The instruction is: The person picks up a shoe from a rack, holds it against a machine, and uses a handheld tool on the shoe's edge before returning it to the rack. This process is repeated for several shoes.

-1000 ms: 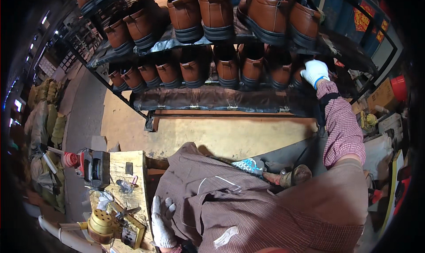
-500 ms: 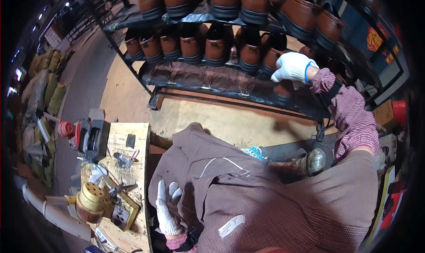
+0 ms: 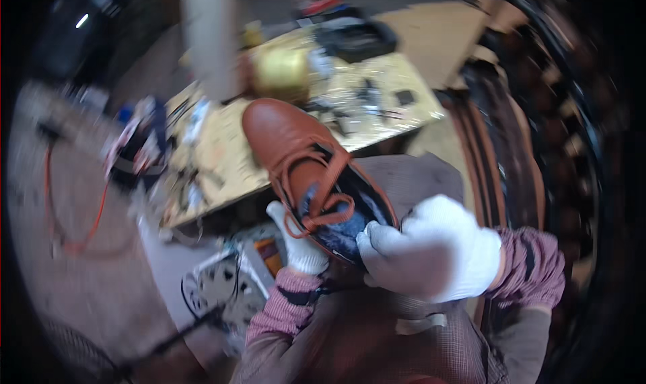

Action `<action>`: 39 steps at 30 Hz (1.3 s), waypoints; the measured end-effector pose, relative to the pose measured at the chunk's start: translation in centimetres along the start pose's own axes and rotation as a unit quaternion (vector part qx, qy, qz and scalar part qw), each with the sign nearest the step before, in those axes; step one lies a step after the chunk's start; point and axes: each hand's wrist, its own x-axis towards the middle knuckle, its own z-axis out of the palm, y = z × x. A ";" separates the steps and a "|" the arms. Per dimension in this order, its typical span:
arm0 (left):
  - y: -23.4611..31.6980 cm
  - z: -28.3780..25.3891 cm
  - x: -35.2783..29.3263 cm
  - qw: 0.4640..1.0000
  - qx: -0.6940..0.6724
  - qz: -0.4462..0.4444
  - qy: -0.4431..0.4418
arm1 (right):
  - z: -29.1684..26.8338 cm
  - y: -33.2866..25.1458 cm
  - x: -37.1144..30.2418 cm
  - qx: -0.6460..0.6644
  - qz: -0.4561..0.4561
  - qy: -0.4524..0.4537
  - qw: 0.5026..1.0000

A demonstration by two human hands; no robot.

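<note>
A brown leather lace-up shoe (image 3: 279, 132) is held up in front of me, toe pointing to the far left, its laces tied in a loose bow. In a white knitted glove, my right hand (image 3: 431, 253) is closed on the heel end, fingers at the dark collar opening. My left hand (image 3: 299, 246), gloved too, supports the shoe from its near left side. Its thumb shows beside the lace loops, while the other fingers are hidden beneath the shoe. Motion blurs much of the picture.
Beyond the shoe stands a wooden workbench (image 3: 225, 172) with small tools, a yellow round device (image 3: 282, 71) and a pale pipe (image 3: 210, 41). A rack (image 3: 498, 135) of blurred shoes runs along the right. An orange cable (image 3: 94, 226) lies on the floor at left.
My view has turned left from the rack to the bench. My right hand has come from the rack's lower shelf with a shoe, and my left hand has risen to it.
</note>
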 end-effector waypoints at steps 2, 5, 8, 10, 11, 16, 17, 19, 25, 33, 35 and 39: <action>1.4 -3.9 -0.9 0.984 0.165 0.058 0.028 | 2.2 -0.5 2.2 -0.029 -0.035 -0.061 0.997; 3.2 -9.3 0.9 0.994 -0.004 0.022 0.107 | 4.4 2.0 4.3 0.084 -0.181 -0.033 0.979; 4.9 -12.4 4.6 0.990 -0.087 0.023 0.110 | 5.0 5.9 2.2 0.081 -0.064 0.053 0.993; 5.8 -12.4 7.0 0.989 -0.121 0.028 0.085 | 6.1 7.5 -0.6 0.274 0.070 0.143 0.949; 6.6 -11.9 7.9 0.990 -0.110 0.032 0.081 | 6.9 7.8 -2.1 0.376 0.157 0.186 0.894; 10.6 -6.7 10.3 0.981 -0.124 0.034 -0.143 | 8.7 9.4 -8.5 0.538 0.293 0.296 0.733; 11.3 -5.5 10.2 0.987 -0.124 0.038 -0.097 | 8.8 10.7 -9.1 0.620 0.296 0.292 0.666; 12.3 -3.2 9.5 0.992 -0.069 0.084 -0.058 | 9.0 12.9 -10.0 0.815 0.179 0.332 0.440; 10.7 2.3 5.2 0.991 0.093 0.087 0.050 | 8.4 22.2 -7.6 0.856 0.023 0.434 0.279; 8.2 5.2 0.0 0.972 0.121 0.153 0.133 | 5.9 21.0 -1.7 -0.308 0.220 0.406 0.832; 7.6 5.6 -0.5 0.967 0.120 0.168 0.150 | 5.2 20.4 -1.2 -0.464 0.197 0.358 0.786; 6.9 6.6 0.1 0.969 0.104 0.158 0.161 | 3.4 19.0 -0.5 -0.963 0.197 -0.181 -0.033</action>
